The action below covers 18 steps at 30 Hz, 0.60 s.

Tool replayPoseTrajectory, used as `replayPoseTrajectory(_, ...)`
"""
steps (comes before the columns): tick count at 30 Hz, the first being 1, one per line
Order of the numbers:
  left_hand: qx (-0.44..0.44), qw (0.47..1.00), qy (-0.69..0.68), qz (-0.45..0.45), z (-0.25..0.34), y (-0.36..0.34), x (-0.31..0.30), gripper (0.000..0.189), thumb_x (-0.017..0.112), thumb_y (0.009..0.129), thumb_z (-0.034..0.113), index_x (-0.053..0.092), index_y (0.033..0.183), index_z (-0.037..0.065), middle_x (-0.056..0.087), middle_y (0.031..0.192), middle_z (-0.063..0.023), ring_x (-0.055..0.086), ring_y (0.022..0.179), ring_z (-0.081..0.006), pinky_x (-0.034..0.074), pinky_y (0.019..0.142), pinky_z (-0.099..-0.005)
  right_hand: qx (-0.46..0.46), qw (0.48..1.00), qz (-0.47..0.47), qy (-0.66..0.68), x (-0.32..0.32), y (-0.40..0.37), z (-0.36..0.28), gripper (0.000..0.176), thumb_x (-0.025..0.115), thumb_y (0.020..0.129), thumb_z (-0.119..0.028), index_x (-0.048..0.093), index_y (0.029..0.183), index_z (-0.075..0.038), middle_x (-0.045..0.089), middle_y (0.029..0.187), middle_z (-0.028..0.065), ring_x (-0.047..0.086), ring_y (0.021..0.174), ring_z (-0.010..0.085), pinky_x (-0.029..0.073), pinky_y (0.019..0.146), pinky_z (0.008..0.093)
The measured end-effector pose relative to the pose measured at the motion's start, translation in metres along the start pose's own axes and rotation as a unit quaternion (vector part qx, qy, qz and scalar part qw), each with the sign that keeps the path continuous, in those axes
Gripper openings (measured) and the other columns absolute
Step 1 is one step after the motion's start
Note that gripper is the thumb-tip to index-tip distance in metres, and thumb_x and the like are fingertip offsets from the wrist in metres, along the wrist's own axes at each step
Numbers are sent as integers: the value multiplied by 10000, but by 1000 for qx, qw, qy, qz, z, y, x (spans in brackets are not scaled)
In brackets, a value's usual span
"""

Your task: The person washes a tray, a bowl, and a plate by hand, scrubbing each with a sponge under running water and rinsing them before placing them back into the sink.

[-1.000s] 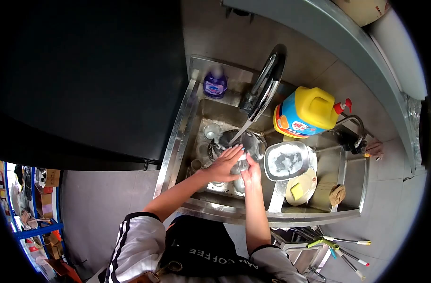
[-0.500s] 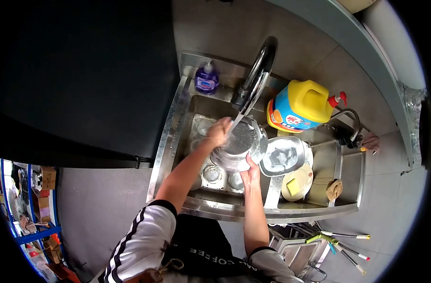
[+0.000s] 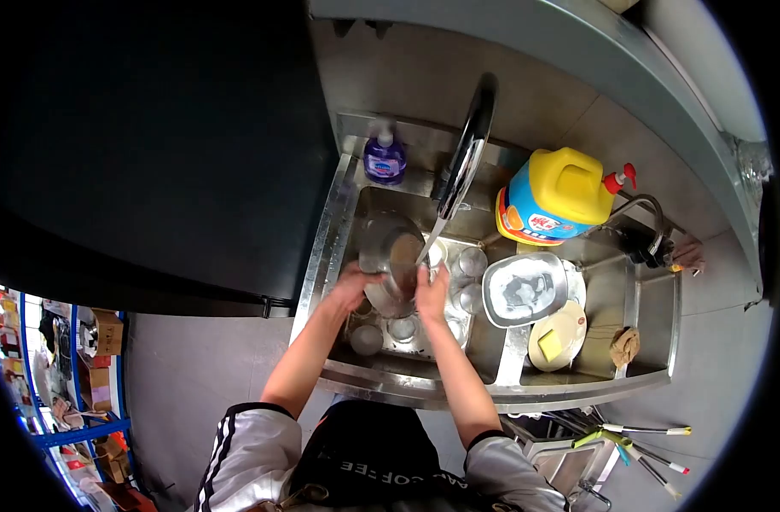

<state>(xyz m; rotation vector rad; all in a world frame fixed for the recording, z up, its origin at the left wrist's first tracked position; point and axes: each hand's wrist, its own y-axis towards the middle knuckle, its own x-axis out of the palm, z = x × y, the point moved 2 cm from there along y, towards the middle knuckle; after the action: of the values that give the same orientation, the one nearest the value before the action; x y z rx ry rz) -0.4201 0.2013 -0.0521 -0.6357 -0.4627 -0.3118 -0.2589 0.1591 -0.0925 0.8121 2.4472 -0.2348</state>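
Over the left basin, a round metal bowl (image 3: 379, 247) is held on its side between both hands. My left hand (image 3: 352, 287) grips its near left edge, blurred by motion. My right hand (image 3: 432, 293) holds the right side, its fingers near the water stream. Water runs from the tall faucet (image 3: 466, 162) down beside the bowl. Beneath it, several clear glasses (image 3: 367, 340) stand on a tray in the basin. To the right rests a soapy rectangular metal container (image 3: 526, 288), beside a plate (image 3: 569, 328) with a yellow sponge (image 3: 550, 345) on it.
A purple soap bottle (image 3: 385, 160) stands at the back left. Behind the divider is a large yellow jug (image 3: 563, 196) with a red pump. A second faucet (image 3: 646, 209) and a brown cloth (image 3: 625, 347) are at the right. A dark panel (image 3: 151, 154) rises on the left.
The bowl has moved left and tilted onto its side. My left hand has shifted down and left to its edge, and my right hand is slightly left, showing more glasses. The view has shifted too.
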Motion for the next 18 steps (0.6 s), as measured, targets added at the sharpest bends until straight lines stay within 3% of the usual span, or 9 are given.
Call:
replayPoseTrajectory(1,3,1000,1,1,-4,-4,5,294,601,660,-65,558,945,-9,587,923,-93,564,831,-197,434,785,-317,-21,994,-93,45,9,6,-17,472,431,820,-303,376,1161,19,417,1148,233,376,1084,373,281,922,383)
replayPoseTrajectory(5,54,997,49,-4,-20,-20,21,273,610,626,-78,586,890,-9,602,846,-71,560,790,-165,427,726,-279,24,984,-178,-3,33,66,-31,402,385,825,-348,473,1042,-21,450,1095,209,389,1062,361,292,886,428)
replayPoseTrajectory(7,26,999,35,16,-17,-15,21,286,604,607,-91,581,881,-16,598,834,-76,562,784,-173,429,735,-286,26,985,-167,32,54,60,-29,414,392,824,-338,478,1065,-12,457,1115,196,386,1078,361,283,911,410)
replayPoseTrajectory(9,64,998,2,29,-9,-5,20,292,594,585,-105,574,865,-26,595,816,-85,566,772,-179,437,726,-291,-145,989,13,-34,57,34,-63,451,393,821,-358,466,1112,-20,480,1118,174,398,1081,359,279,934,367)
replayPoseTrajectory(11,77,995,20,52,-5,-13,25,293,579,573,-119,568,853,-36,594,810,-97,570,763,-186,447,704,-294,-150,988,-31,3,49,41,-68,480,379,824,-373,431,1167,-41,463,1155,161,384,1105,345,266,951,323)
replayPoseTrajectory(13,54,997,18,51,-6,-18,24,290,576,577,-121,568,853,-35,594,805,-101,572,752,-189,453,678,-291,49,965,-209,149,46,64,-48,466,357,834,-371,412,1189,-74,420,1206,141,344,1139,327,250,954,334)
replayPoseTrajectory(15,67,997,7,39,-7,-14,24,283,575,580,-130,571,844,-29,595,798,-103,574,745,-192,455,667,-289,75,969,-198,130,45,58,-42,473,349,836,-379,398,1200,-81,400,1222,142,351,1135,313,253,945,340)
replayPoseTrajectory(17,81,994,-12,67,-8,-11,26,301,579,578,-136,566,858,-26,594,798,-101,575,742,-199,454,656,-293,-91,993,-40,68,44,45,-41,483,354,831,-398,415,1184,-75,421,1199,153,396,1094,323,286,917,349)
replayPoseTrajectory(18,67,995,-6,70,-10,-11,25,340,574,576,-143,549,895,-27,588,838,-110,571,770,-214,459,682,-308,-82,987,-59,123,38,44,-40,496,359,829,-410,421,1178,-63,422,1194,160,408,1072,345,302,904,360)
